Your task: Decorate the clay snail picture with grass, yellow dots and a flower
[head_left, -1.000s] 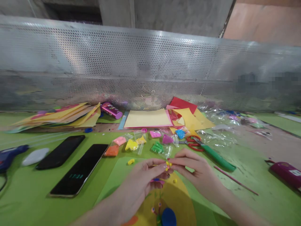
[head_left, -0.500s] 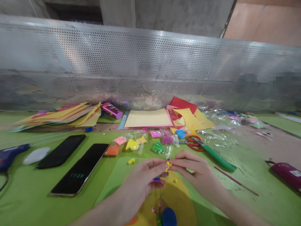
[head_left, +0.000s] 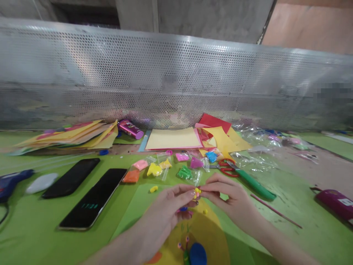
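Note:
My left hand [head_left: 168, 206] pinches a small yellow-and-pink clay piece [head_left: 197, 192] between thumb and fingers. From the other side, the thumb and forefinger of my right hand [head_left: 227, 195] press together on a yellow bit of it. Below the hands is a green sheet bearing a yellow paper shape [head_left: 204, 230], with a blue clay oval [head_left: 198, 254] and a small green clay figure with two stalked eyes [head_left: 186, 254]. Blue and pink clay shows partly under my left fingers. A yellow clay lump [head_left: 153, 188] and a tiny yellow ball [head_left: 205, 211] lie nearby.
Several bagged clay lumps [head_left: 154, 169] sit beyond my hands, beside red-handled scissors [head_left: 227, 168] and a green-handled cutter [head_left: 256, 186]. Two phones [head_left: 93, 200] and a blue glue gun [head_left: 13, 180] lie left. Papers [head_left: 173, 138] rest before a perforated metal panel [head_left: 176, 62].
My right hand's fingers have shifted slightly at the clay piece, and a gap now shows between them. My left hand keeps its hold almost unmoved.

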The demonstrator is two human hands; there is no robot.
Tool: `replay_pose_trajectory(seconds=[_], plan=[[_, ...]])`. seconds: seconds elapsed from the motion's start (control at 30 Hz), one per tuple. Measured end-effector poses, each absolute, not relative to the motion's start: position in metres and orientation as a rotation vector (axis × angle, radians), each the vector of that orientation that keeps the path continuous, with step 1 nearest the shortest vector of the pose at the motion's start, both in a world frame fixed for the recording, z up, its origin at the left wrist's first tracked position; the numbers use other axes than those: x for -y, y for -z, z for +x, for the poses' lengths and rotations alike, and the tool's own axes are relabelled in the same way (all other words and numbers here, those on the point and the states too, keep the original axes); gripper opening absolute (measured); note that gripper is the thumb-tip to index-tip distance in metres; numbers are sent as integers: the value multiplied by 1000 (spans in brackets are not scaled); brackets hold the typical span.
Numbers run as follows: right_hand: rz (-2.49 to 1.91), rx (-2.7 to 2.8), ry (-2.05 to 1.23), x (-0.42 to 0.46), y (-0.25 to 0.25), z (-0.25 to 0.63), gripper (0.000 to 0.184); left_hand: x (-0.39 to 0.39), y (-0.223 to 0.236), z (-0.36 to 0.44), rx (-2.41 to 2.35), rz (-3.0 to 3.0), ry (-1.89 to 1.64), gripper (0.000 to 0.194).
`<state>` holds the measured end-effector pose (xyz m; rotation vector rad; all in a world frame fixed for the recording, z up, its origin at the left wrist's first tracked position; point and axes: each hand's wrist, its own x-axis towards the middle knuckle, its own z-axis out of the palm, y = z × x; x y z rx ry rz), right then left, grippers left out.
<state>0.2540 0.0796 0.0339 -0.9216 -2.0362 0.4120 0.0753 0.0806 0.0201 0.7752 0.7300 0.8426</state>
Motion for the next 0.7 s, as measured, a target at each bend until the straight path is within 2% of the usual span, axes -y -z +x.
replay_pose_trajectory(seconds=[0.2,0.33,0.5,0.7], plan=[[-968,2098,-499,-80,-37,256,12,-82,-22,74,-747,868,-807,17],[-1195,2364,-486,-86,-36,267,22,-87,-22,71,-756,841,-848,15],[-1179,2678,-476,-92,-21,278,14,-93,-29,70,-813,728,-906,2],[-1186,2702,-453,-92,-15,277,18,-93,-30,71,-863,746,-917,3]])
